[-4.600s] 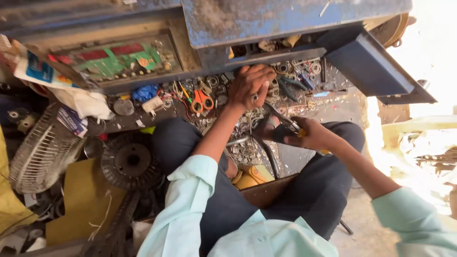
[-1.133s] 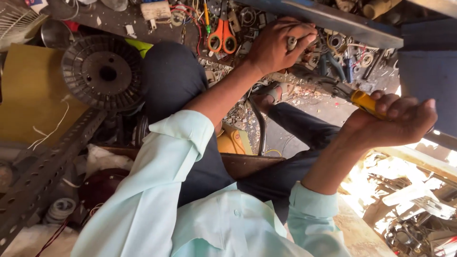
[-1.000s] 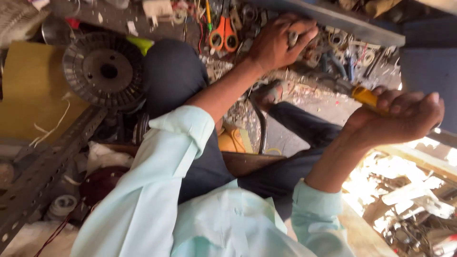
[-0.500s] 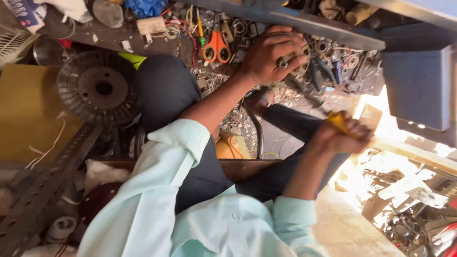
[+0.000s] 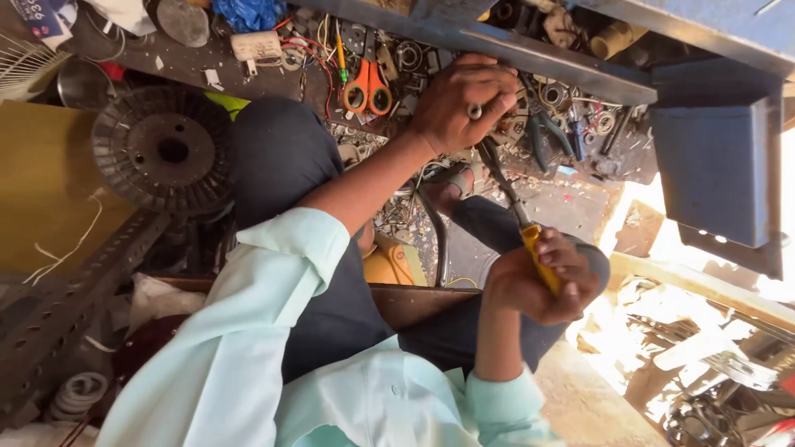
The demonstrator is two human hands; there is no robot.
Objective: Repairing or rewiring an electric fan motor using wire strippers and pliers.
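The right hand is closed around a yellow-handled screwdriver — its dark shaft runs up to the left hand, curled on a small metal part, hidden. Just left lie orange scissors; farther left, a ribbed round rotor.

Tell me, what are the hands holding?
Right hand grips a screwdriver by its yellow handle. Left hand pinches something small; cannot tell what.

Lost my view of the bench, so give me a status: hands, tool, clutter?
Left hand pinching a small metal part over the workbench. Right hand gripping yellow-handled tool, tip up at the part. Orange scissors, loose wires and hardware crowd the spot.
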